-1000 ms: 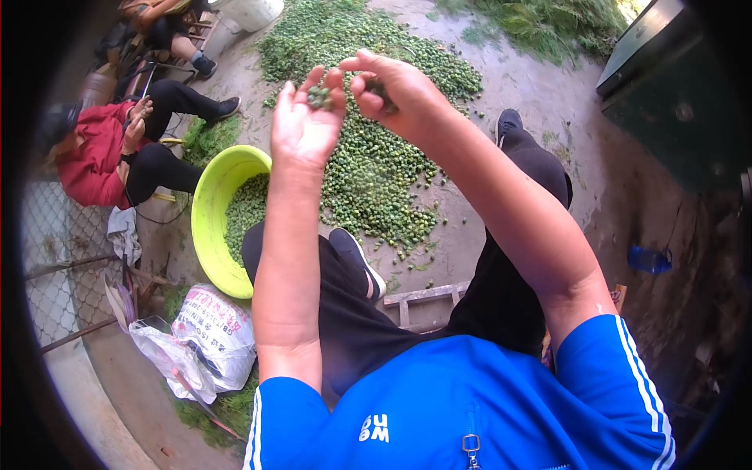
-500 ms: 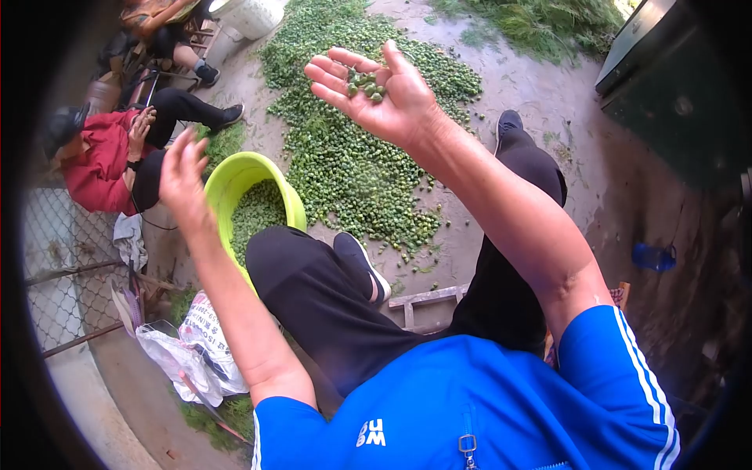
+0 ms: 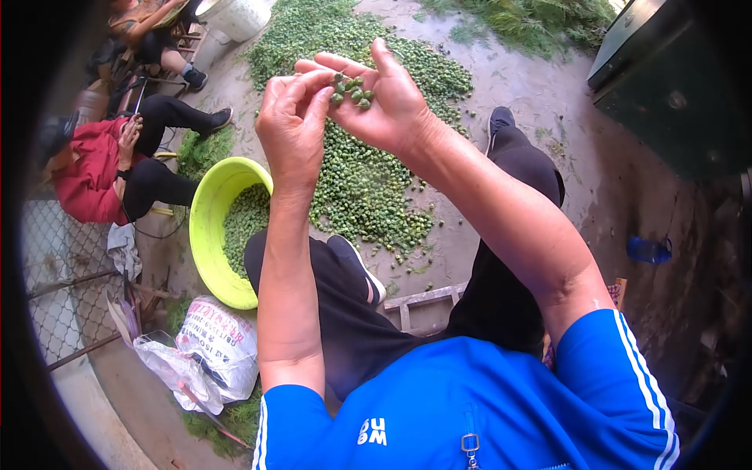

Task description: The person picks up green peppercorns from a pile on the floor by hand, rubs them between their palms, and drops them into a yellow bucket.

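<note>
My right hand is held palm up over the heap, with several small round green pods resting in it. My left hand has come against its fingers, thumb and index pinched at a green pod on the palm's edge. Part of the right fingers is hidden behind the left hand. Below the hands, a large heap of the same green pods spreads over the floor. Left of my knee a yellow-green tub leans, partly filled with smaller green pieces.
A person in a red top sits at the left, and another person is behind. A white bucket, cut greenery, a printed white sack, a dark green cabinet and a blue object stand around.
My left hand has swung right from above the tub to the pods in my right palm, its fingers closing to a pinch. My right hand has barely moved.
</note>
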Demonstrator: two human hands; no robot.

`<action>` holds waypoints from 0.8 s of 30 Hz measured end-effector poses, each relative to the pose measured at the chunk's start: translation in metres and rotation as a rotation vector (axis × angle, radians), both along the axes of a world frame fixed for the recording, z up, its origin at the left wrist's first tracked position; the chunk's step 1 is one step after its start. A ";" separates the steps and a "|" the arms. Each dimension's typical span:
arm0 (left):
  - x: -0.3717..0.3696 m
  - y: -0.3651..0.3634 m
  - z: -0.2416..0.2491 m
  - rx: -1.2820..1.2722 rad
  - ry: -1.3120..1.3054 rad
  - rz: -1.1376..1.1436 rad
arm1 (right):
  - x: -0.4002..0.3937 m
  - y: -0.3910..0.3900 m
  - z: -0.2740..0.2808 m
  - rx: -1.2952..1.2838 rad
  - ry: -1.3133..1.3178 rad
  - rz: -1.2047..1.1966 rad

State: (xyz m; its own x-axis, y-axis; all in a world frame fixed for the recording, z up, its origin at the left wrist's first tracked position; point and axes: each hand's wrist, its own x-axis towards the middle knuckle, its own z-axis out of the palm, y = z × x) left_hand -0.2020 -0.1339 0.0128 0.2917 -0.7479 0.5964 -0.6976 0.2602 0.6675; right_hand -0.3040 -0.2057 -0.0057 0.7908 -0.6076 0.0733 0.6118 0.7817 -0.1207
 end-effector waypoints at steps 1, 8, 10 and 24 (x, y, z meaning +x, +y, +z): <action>-0.001 0.001 0.000 0.001 0.001 0.003 | 0.000 0.001 -0.001 -0.010 0.000 0.007; -0.002 0.001 -0.001 0.006 -0.108 0.099 | 0.002 0.003 -0.005 -0.049 0.002 0.039; 0.002 -0.001 -0.005 -0.009 -0.195 0.103 | 0.003 0.003 -0.006 0.007 0.004 0.044; -0.001 0.002 -0.005 -0.032 -0.122 0.057 | 0.001 0.005 -0.002 -0.026 0.049 0.030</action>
